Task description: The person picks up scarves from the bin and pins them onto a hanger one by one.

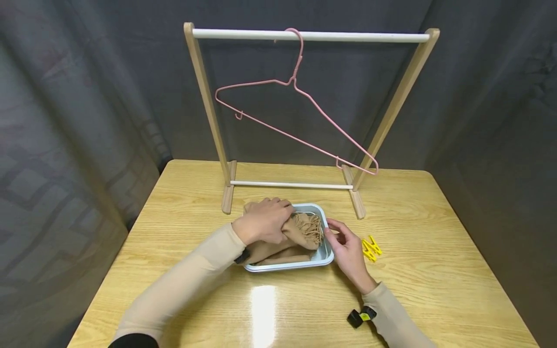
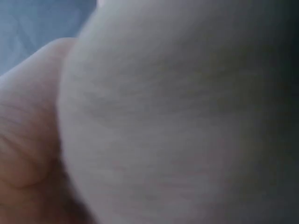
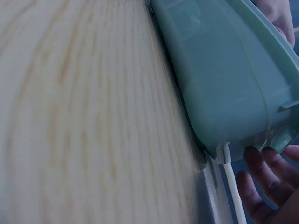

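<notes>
A tan fringed scarf (image 1: 300, 236) lies bunched in a light blue plastic basin (image 1: 321, 258) on the table. My left hand (image 1: 266, 220) reaches over the basin's left part and grips the scarf from above; its fingertips are partly hidden. In the left wrist view, blurred skin of the left hand (image 2: 32, 126) fills much of the frame. At the basin's right end is my right hand (image 1: 348, 249), fingertips against the outer wall. The right wrist view shows the basin's side (image 3: 224, 79) and the right hand's fingers (image 3: 268, 175) touching its end.
Behind the basin stands a wooden rack with a white top rod (image 1: 365, 36). A pink hanger (image 1: 324, 113) hangs tilted from it. Yellow clothespins (image 1: 371, 248) lie right of the right hand. Dark curtains (image 1: 87, 121) surround the wooden table (image 1: 417, 270).
</notes>
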`<state>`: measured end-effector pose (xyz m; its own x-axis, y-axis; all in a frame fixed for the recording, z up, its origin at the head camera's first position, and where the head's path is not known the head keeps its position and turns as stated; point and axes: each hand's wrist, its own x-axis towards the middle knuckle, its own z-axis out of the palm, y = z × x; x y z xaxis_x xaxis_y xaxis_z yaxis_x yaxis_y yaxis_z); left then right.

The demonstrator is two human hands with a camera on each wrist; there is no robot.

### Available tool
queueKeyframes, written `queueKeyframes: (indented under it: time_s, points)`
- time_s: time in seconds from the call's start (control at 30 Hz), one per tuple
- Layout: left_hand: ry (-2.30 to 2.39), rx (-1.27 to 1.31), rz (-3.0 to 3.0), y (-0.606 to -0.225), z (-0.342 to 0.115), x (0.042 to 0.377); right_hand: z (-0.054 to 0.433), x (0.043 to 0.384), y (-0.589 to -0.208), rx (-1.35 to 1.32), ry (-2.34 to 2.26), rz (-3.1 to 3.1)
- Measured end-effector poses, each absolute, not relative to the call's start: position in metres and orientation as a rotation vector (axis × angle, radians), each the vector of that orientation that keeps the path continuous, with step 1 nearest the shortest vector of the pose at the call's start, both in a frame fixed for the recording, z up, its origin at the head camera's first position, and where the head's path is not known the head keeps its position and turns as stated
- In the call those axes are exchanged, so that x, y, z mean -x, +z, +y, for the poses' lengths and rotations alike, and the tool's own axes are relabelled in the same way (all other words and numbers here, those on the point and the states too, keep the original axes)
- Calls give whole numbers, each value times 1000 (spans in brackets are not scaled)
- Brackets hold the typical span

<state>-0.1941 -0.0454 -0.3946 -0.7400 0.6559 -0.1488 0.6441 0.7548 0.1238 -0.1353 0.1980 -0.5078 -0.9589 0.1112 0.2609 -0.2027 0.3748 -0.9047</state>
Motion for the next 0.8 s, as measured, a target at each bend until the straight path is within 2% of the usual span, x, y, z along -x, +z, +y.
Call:
queueKeyframes:
  time_s: [0.17,0.5,0.67,0.8]
  points:
    - [49,-1048,2712,-397,-34,198,198,135,-509,-89,1621,-2341]
    - [273,-1018,2634,-397,-38,209,198,136,-511,-95,1630,-2345]
    - [417,-1054,2691,-384,-50,212,200,136,-510,-87,1636,-2335]
    - [605,-978,2738,-366,-64,213,200,135,-508,-99,1641,-2333]
